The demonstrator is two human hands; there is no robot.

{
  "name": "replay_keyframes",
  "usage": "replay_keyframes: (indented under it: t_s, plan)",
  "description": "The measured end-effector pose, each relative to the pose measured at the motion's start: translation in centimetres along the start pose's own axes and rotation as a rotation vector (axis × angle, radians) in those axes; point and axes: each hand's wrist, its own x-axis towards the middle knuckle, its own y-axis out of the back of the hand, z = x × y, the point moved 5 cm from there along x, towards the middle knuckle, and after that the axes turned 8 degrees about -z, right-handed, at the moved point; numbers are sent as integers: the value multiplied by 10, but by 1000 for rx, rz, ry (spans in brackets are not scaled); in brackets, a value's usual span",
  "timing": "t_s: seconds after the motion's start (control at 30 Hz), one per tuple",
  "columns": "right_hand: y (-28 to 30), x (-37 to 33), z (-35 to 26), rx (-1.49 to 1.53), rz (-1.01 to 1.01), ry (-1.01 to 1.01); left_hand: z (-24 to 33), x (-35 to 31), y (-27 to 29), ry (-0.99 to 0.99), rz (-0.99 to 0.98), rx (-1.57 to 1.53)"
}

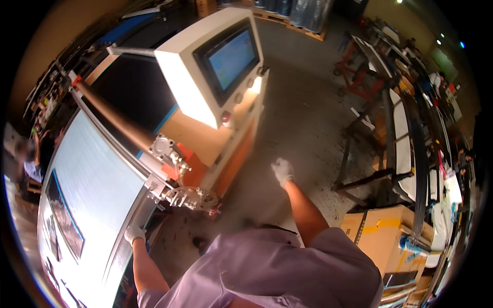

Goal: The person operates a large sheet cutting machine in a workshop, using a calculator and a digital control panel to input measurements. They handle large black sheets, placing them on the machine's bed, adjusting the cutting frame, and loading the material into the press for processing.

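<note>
- While touching the metal frame with gloved left hand, cannot tell whether gripping it.
- Holding gloved right hand loosely closed above grey floor.

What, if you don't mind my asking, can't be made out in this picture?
All in the head view:
Right hand: its own back hides the palm.
Left hand: too small to tell gripping from resting at the metal edge.
Screen: blur hides its details.
Far-left person: small and blurred.
Pale work surface: lower end cut off by the dark rim.
</note>
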Motion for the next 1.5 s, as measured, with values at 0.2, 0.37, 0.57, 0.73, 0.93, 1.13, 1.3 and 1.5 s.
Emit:
replay_keyframes:
  t_s: [0.2, 0.37, 0.57, 0.73, 0.93, 1.13, 1.3, 1.5]
  plan:
    - [79, 42, -146, 208, 267, 330, -1, 8, -5, 4, 2, -33]
    - [131, 50, -239, 335, 355, 529, 3, 5, -4, -2, -11, -22]
    - [160, 71, -291, 364, 412, 608, 2, -1, 1, 2, -12, -20]
    - [166, 90, -308, 290, 552, 678, 2, 1, 0, -6, -11, -9]
    - [168, 115, -327, 106, 570, 820, 6, 1, 3, -18, -22, 6]
    - [159, 114, -347, -10, 608, 766, -3, 8, -7, 5, -16, -1]
    - [167, 121, -329, 167, 630, 789, 4, 9, -6, 7, -11, -15]
    - [150, 125, -307, 23, 661, 769, 5, 5, -4, -21, 16, -67]
